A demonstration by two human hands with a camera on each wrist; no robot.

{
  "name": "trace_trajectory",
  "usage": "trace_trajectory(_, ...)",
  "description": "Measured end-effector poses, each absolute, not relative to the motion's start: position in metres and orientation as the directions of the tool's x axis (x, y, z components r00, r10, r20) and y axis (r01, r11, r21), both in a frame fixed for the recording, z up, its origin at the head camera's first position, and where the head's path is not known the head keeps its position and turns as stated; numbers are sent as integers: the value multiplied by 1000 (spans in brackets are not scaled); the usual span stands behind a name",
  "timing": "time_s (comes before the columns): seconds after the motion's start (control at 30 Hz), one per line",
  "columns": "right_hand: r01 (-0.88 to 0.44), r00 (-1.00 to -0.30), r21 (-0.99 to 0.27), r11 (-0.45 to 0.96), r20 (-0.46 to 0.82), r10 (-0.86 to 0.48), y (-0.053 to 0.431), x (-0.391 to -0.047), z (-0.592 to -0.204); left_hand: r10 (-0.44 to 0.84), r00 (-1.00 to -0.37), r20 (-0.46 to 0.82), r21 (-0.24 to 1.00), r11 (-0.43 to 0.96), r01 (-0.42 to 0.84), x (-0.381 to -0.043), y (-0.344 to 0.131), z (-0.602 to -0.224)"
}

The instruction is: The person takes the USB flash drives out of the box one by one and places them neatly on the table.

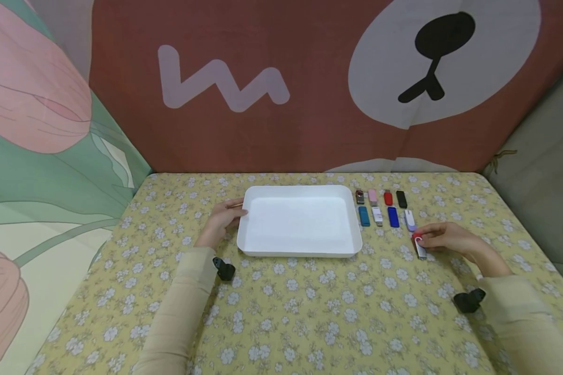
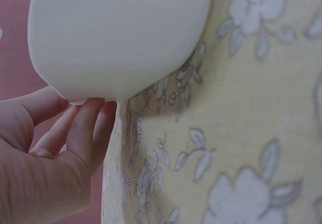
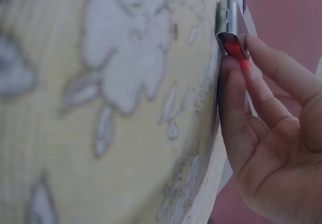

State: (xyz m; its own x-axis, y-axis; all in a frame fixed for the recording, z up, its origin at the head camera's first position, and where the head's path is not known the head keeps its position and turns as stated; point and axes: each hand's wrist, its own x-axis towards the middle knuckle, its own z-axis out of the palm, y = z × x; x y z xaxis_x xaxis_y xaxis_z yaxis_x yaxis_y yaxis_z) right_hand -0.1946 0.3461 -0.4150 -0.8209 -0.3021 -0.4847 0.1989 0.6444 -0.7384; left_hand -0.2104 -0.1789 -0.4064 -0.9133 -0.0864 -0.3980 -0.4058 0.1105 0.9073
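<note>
A white rectangular tray [image 1: 300, 221] lies on the table, its shallow inside bare. At its left side, my left hand [image 1: 221, 220] holds the edge; the left wrist view shows thumb and fingertips against the tray's wall [image 2: 121, 38]. To the right of the tray, my right hand [image 1: 452, 240] pinches a red and silver USB flash drive [image 1: 421, 251] between thumb and fingers. Up close in the right wrist view, the drive's silver metal cover [image 3: 227, 20] sticks out past the fingertips, low over the cloth.
Several USB flash drives lie in two rows between tray and right hand, including a blue one [image 1: 393, 217], a black one [image 1: 401, 199], and a white and purple one [image 1: 410, 220] nearest that hand. A floral cloth [image 1: 291, 312] covers the table; printed fabric [image 1: 309, 130] hangs behind.
</note>
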Motion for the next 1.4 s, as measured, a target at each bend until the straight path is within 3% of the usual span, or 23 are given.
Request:
trace_trajectory(0.93, 262, -812, -776, 574, -498, -303, 353, -194, -416, -114, -892, -438, 889, 92, -449, -216, -177, -408)
trace_trajectory(1.4, 339, -791, -829, 445, -508, -342, 359, -195, -420, -108, -894, -435, 889, 107, -446, -214, -178, -407)
